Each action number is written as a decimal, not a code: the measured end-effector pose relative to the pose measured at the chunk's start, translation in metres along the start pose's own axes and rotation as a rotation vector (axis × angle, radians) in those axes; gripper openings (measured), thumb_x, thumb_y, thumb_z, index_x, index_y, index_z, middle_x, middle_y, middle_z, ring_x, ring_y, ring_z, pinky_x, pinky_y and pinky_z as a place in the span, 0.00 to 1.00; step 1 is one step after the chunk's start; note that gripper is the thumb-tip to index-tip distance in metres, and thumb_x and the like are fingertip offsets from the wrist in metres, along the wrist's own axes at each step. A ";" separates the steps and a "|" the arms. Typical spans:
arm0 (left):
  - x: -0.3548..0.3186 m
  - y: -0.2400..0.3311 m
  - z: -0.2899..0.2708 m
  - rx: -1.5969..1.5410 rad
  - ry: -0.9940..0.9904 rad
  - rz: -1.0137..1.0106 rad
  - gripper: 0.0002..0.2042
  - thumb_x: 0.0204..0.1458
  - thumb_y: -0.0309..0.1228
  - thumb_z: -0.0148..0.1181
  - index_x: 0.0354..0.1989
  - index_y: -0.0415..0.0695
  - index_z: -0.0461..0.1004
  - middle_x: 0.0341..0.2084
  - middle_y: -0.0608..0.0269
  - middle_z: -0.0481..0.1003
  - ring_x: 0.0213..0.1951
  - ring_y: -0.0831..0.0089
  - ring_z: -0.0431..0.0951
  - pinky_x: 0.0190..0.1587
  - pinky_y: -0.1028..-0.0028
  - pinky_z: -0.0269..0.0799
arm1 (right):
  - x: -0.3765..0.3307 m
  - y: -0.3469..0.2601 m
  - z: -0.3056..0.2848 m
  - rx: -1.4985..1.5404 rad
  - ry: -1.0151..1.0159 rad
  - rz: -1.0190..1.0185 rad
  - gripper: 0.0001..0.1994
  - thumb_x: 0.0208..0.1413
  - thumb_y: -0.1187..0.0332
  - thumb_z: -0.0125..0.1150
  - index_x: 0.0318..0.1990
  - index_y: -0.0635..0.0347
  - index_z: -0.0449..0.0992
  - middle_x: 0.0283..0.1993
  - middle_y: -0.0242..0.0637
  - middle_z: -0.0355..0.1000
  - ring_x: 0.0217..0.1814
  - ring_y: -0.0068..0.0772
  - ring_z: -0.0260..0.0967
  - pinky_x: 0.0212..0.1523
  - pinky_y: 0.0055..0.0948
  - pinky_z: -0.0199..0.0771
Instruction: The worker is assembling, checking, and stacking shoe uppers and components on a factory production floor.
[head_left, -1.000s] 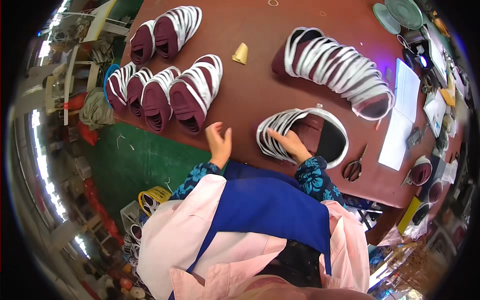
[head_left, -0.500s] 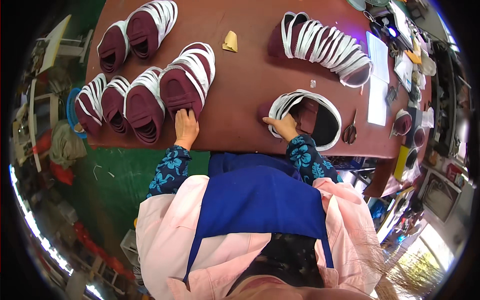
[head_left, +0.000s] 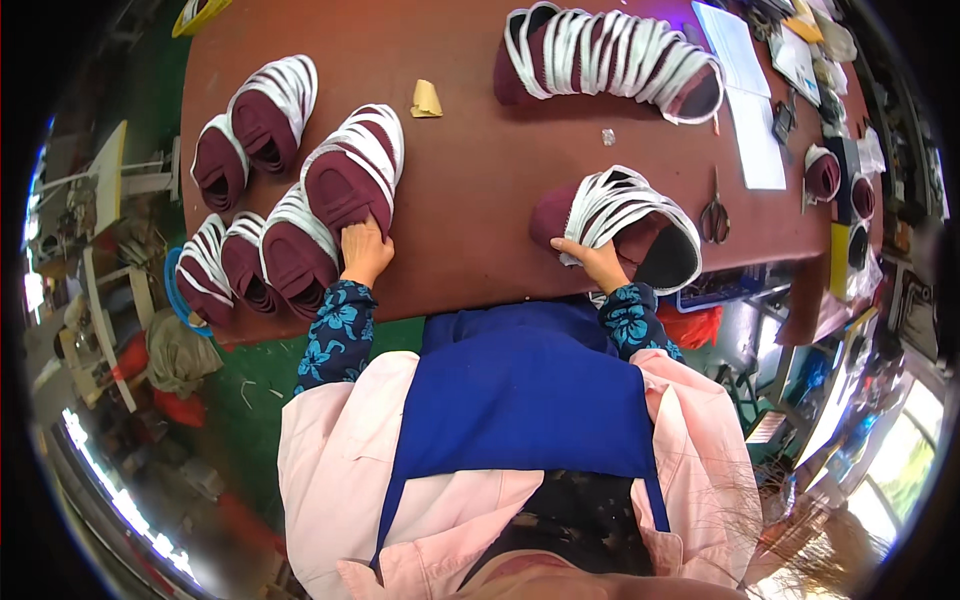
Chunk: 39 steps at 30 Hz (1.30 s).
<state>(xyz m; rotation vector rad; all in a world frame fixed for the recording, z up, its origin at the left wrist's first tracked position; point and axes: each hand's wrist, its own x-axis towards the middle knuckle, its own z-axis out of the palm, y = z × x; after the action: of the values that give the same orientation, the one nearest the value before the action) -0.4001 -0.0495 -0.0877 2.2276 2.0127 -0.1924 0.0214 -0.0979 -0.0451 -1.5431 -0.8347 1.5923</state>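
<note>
Maroon shoe uppers with white edges lie in nested stacks on a brown-red table. My left hand (head_left: 366, 252) is closed on the near end of a stack of shoe uppers (head_left: 352, 172), left of the middle; its fingertips are partly hidden. On the right, my right hand (head_left: 596, 262) grips the near side of another stack of uppers (head_left: 625, 215), thumb outside and fingers tucked against the edges. The open end of that stack faces right, showing a dark lining. A longer fanned-out row of uppers (head_left: 610, 58) lies beyond it.
More stacks of uppers (head_left: 262, 112) stand on the left. A scrap of tan paper (head_left: 426, 99) lies mid-table. Scissors (head_left: 715, 215) and white paper sheets (head_left: 755, 140) are at the right. A blue basket rim (head_left: 180, 290) shows past the left edge.
The whole view has shifted and turned slightly. The right-hand stack has tilted, and its wide opening looks narrower. My left hand stays at the near end of its stack.
</note>
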 end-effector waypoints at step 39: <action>0.039 0.259 0.015 -1.354 -0.016 -0.751 0.37 0.67 0.57 0.36 0.63 0.30 0.64 0.63 0.44 0.67 0.61 0.54 0.69 0.62 0.60 0.64 | 0.092 0.006 -0.202 -0.593 -0.407 -0.501 0.37 0.44 0.49 0.75 0.54 0.72 0.73 0.53 0.62 0.73 0.55 0.55 0.72 0.55 0.47 0.72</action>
<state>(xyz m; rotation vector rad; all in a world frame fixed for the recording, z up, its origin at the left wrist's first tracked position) -0.1389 -0.0397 -0.1060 0.6351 1.8677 0.8151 0.2230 -0.0312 -0.1081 -1.2296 -1.8867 1.3517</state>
